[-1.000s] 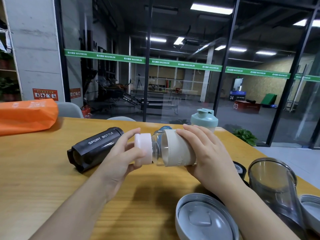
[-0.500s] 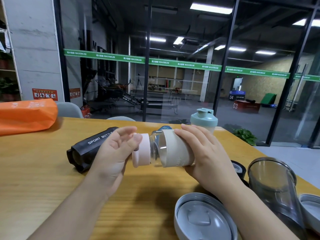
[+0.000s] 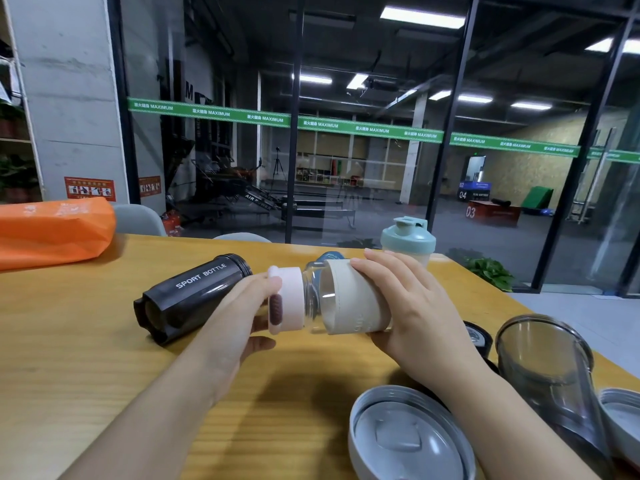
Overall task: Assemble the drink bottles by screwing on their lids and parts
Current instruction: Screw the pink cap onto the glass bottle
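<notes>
1. A wooden table (image 3: 86, 358) faces a glass-walled gym.
2. Left hand (image 3: 235, 313) fingers curl round the pink lid (image 3: 289, 299); right hand (image 3: 412, 306) grips the sleeved bottle (image 3: 349, 299), held sideways above the table.
3. A black bottle (image 3: 190, 296) lies just beside them.

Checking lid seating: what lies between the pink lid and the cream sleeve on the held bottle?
Head view: bare clear glass of the bottle separates pink lid from cream sleeve.
</notes>
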